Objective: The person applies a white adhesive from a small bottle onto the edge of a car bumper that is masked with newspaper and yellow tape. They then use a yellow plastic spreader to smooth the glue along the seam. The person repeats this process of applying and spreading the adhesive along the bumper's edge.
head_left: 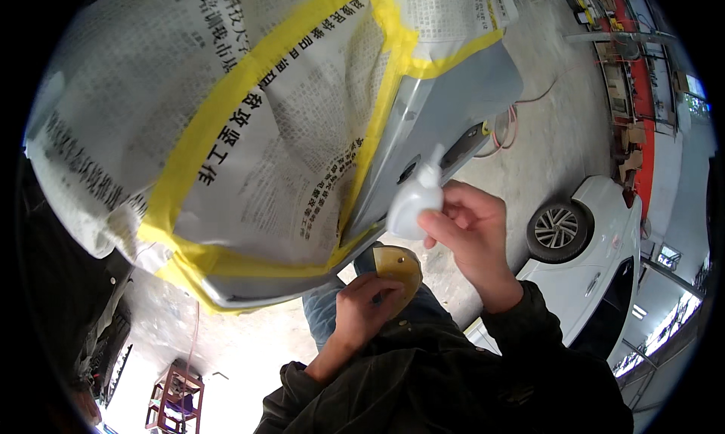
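Taking the middle of the view as the clock's centre, the right hand (pixel 477 241) is out toward four o'clock, grasping a white plastic bottle (pixel 414 210) between its thumb and fingers. The bottle is just off the centre at three o'clock, its narrow tip pointing between twelve and one, in front of a grey car part (pixel 461 94); whether it touches that part I cannot tell. At six o'clock the left hand (pixel 362 309) grips a yellowish disc (pixel 393 262) with a curved edge and a small hole, fingers bent over its near face. The disc is in front of the person's jeans (pixel 320 313), below the bottle and apart from it. From nine to twelve o'clock, newspaper (pixel 302 143) covers much of the grey part, with yellow tape (pixel 198 156) along the edges of the sheets. A white car (pixel 585 283) stands at four o'clock, a pinkish hose (pixel 512 128) lies on the floor (pixel 544 124) toward two, and a reddish rack (pixel 175 396) stands between seven and eight.
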Demonstrator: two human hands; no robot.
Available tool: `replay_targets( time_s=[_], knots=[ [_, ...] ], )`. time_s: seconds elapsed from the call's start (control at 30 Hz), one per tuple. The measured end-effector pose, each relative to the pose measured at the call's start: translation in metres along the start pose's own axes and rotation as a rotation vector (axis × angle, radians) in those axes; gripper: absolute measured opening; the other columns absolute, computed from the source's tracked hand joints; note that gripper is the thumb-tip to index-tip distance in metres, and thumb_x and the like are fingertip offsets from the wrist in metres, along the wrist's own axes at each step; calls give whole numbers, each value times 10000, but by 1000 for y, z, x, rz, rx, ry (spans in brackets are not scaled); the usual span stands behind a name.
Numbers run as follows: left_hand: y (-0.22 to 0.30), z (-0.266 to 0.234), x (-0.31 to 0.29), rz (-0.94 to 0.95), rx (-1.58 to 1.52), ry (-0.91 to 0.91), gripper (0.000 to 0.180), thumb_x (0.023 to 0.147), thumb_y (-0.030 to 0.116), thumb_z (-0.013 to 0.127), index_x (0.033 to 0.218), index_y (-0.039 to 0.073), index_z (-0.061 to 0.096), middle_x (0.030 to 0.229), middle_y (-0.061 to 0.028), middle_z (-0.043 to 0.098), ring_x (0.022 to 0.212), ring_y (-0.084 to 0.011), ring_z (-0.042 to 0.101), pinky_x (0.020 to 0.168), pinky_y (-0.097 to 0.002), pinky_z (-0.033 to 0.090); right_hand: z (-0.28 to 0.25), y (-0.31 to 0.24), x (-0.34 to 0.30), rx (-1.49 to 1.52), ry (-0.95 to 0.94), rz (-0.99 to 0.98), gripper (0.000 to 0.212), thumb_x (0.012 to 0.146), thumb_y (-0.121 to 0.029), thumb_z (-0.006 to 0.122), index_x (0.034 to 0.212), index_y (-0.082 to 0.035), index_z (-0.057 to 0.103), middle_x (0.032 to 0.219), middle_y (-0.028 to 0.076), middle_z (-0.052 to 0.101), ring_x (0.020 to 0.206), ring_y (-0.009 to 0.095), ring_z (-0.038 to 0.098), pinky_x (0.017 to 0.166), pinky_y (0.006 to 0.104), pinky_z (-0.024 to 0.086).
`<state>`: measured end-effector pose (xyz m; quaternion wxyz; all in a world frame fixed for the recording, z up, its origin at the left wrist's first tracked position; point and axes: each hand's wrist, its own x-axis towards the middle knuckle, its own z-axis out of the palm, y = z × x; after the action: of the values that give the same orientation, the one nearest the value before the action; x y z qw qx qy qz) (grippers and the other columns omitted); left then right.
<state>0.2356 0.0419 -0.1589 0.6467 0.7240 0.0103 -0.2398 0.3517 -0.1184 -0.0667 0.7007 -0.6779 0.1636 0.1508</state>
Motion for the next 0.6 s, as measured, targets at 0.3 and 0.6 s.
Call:
replay_targets(
  time_s=[0.3,0.6],
  knots=[
    [58,-14,21,288,102,122,357,734,125,822,1067,81,702,977,-100,673,879,-278,665,763,-350,546,-64,-6,-46,-609,-228,-258,170,773,6,770,925,-3,694,954,77,658,746,117,653,644,233,540],
    [61,-8,24,357,168,-12,407,715,147,831,1091,80,687,1046,-130,649,940,-321,647,806,-393,539,-53,-4,-52,-694,-411,-277,187,800,-20,757,981,-20,709,972,65,658,759,154,680,670,264,558]
  ],
)
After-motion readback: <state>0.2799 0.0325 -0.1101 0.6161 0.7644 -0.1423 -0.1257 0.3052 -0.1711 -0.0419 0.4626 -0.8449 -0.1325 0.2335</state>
